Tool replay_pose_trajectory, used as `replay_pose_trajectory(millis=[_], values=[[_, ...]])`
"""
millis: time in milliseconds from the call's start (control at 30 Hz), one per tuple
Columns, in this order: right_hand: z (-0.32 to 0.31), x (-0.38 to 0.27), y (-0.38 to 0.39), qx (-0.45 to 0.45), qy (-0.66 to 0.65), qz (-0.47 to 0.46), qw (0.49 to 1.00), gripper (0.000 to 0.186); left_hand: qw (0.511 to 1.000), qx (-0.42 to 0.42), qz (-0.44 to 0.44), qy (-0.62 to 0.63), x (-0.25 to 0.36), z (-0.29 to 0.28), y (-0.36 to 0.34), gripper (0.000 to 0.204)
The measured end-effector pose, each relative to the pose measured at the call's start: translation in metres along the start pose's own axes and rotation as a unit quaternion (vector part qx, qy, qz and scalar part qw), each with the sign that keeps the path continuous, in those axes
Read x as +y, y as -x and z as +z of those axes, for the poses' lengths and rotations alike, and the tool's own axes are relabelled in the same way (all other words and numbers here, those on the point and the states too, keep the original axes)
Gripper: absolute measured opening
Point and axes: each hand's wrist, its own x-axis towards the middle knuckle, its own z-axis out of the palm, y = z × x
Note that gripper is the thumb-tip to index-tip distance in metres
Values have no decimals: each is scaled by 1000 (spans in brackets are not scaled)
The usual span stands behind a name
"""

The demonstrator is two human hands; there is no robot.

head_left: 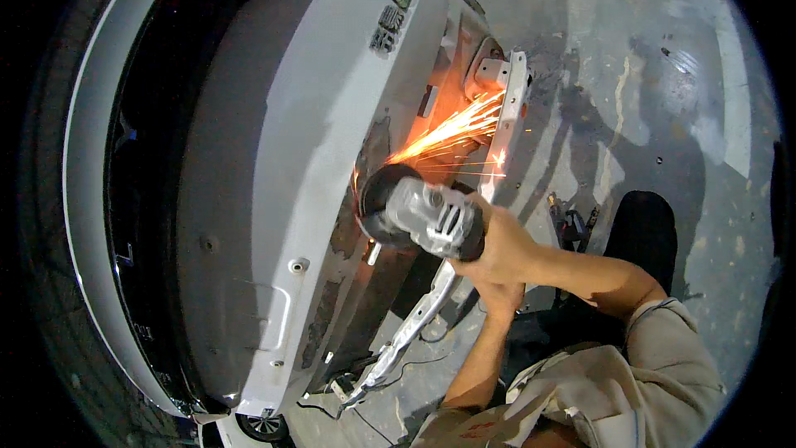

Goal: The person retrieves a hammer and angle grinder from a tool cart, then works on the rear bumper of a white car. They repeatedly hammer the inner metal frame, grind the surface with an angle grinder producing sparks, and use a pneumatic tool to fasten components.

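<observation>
Both my hands are closed around an angle grinder (435,214) with a silver-grey head. My right hand (512,239) wraps the body just behind the head. Below it, my left hand (500,292) grips lower down, with its fingers partly hidden. The dark disc (383,191) meets the lower rear panel (365,228) of a white car, where the paint is scraped in patches. Orange sparks (456,131) fly from the disc up and right toward a pale metal bumper beam (512,108).
The car's tailgate (307,133) fills the left side. The bumper beam runs down past my hands, with thin cables (402,373) near its lower end. Dark tools (572,224) lie on the grey floor (688,224) by my dark-clothed knee. A wheel (262,426) shows at the bottom.
</observation>
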Motion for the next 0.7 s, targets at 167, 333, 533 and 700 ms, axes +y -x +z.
replay_pose_trajectory(millis=[167, 333, 533, 700], values=[[-13, -4, -14, 9, 25, 39, 999, 55, 985, -163, -64, 5, -20, -3, -7, 61], [-15, -6, -14, 2, 25, 27, 999, 57, 992, -115, -52, 12, -6, 1, -10, 63], [6, -6, 7, -49, 27, 15, 998, 60, 994, -37, -97, -16, -31, -4, 17, 89], [14, -16, -6, -11, -28, 36, 999, 61, 993, -27, -112, -19, -9, -23, 0, 89]])
